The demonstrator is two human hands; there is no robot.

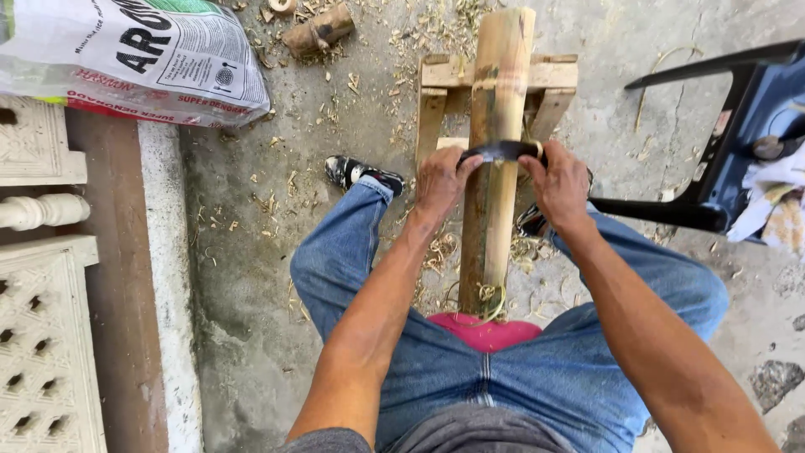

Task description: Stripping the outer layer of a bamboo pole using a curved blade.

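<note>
The step in hand reads as scraping or shaving a bamboo pole (495,159) with a two-handled blade (501,151). The pole runs from 6 to 12 o'clock between the seated person's knees: its near end rests at a pink seat edge (486,333), its far end lies on a low wooden stand (436,92). The blade, dark and curved, lies crosswise on the pole's upper face, about midway along it. The left hand (443,180) is clenched on the blade's left end, at 9 o'clock of the pole; the right hand (560,184) is clenched on the right end, at 3 o'clock. Both wrists sit nearer the body than the blade, which suggests a stroke drawn toward 6 o'clock. Judged from this, the next move calls for even pressure from both hands, the edge kept square across the pole, and the pole kept seated on the stand so it does not roll. Shavings (490,298) curl at the near end and scatter over the concrete floor (251,277) — the work appears well under way. Containers: one printed sack (134,54) lies on its side at 10 o'clock, well apart from the hands; its mouth is out of view and its contents cannot be told. A dark plastic chair (738,126) at 2 o'clock holds folded cloth (776,205). A short wood offcut (319,32) lies at 11 o'clock.
</note>
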